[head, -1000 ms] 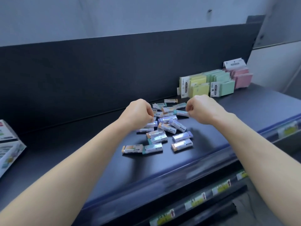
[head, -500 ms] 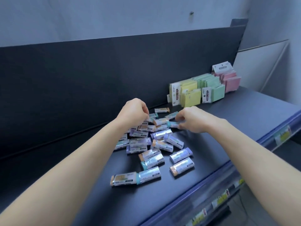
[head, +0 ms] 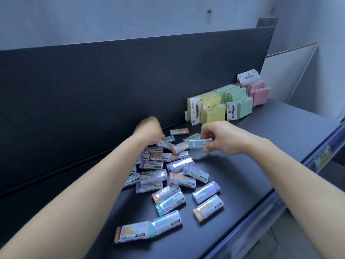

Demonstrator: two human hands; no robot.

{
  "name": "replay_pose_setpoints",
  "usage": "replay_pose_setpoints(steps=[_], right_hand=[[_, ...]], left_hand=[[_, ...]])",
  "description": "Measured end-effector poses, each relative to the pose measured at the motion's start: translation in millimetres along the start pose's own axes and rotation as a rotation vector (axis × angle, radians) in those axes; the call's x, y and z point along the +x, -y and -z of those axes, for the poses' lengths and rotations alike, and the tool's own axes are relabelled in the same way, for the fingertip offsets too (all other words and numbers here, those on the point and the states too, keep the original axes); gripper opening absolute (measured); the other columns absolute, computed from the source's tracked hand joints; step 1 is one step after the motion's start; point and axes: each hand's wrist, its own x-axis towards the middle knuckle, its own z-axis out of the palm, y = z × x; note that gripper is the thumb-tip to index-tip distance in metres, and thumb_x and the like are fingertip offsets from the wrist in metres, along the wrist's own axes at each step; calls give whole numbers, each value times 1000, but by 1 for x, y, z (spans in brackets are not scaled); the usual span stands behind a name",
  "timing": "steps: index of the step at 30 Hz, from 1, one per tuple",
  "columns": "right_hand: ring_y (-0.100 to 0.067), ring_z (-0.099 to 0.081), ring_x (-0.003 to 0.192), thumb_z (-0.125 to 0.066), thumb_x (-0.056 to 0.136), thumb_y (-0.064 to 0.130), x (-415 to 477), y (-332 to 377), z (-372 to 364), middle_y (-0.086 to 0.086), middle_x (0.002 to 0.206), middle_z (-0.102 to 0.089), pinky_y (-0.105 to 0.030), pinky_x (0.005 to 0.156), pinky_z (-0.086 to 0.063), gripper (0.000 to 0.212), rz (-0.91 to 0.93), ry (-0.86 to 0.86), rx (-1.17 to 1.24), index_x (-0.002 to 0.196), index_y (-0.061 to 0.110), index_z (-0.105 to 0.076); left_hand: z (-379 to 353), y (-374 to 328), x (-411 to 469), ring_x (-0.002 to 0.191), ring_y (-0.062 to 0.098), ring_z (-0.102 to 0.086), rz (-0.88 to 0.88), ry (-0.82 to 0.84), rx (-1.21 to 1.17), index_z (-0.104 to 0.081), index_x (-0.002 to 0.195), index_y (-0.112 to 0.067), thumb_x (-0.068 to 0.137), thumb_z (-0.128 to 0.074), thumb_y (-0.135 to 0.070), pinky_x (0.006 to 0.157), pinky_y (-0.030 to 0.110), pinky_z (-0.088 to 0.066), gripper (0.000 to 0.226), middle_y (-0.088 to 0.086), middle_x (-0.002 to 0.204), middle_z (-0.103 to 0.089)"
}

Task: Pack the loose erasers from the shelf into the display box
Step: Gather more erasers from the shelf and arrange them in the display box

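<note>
Our right hand [head: 222, 137] pinches one teal-ended eraser [head: 200, 143], lifted just above the far edge of the loose erasers [head: 168, 176] scattered on the shelf [head: 242, 165]. Our left hand [head: 149, 130] is curled closed, knuckles up, touching the pile's far-left erasers; its contents are hidden.

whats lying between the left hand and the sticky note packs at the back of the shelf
In the head view, one loose orange-ended eraser lies between the left hand and the sticky note packs; the rest of that stretch is bare shelf.
</note>
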Motion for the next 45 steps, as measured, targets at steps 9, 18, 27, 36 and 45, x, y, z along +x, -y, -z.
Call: replay_pose_setpoints(steps=[9, 18, 27, 36, 45], right_hand=[[-13, -43, 66, -71, 82, 20, -1, -17, 14, 10, 74, -47, -22, 56, -35, 18, 110, -115, 90, 86, 17, -53], [-10, -42, 63, -69, 82, 13, 3, -20, 18, 9, 71, -47, -20, 54, -34, 18, 209, -175, 152, 78, 17, -51], [-7, -44, 62, -66, 82, 15, 16, 14, 2, 9, 69, -47, -16, 52, -32, 9, 385, -193, 283, 83, 17, -58], [-8, -47, 55, -65, 84, 13, 10, 97, -20, 3, 69, -56, -13, 45, -39, 3, 498, -70, 484, 87, 14, -67], [-20, -61, 76, -47, 93, 3, -19, 224, -72, -8, 90, -59, -31, 68, -57, 13, 557, 127, 667, 92, 13, -56]], left_hand=[[-4, -14, -1, 76, 22, -57, 80, 76, 76, -66, 88, -8, 79, -65, -2, 68, 30, -48, 11, 8, 88, -65], [9, -27, -46, 52, 10, -47, 41, -129, -98, -66, 78, -11, 79, -69, -5, 44, 21, -34, 7, -1, 66, -57], [21, -6, -106, 63, 14, -53, 181, -230, -230, -65, 80, -11, 82, -69, -12, 59, 32, -49, 4, 1, 73, -60], [45, 50, -183, 60, 18, -54, 324, -342, -410, -66, 78, -5, 81, -68, -3, 72, 36, -55, 4, 10, 68, -59], [81, 138, -273, 66, 17, -50, 383, -484, -413, -70, 82, -12, 79, -72, -14, 67, 30, -41, 4, 4, 70, -60]])
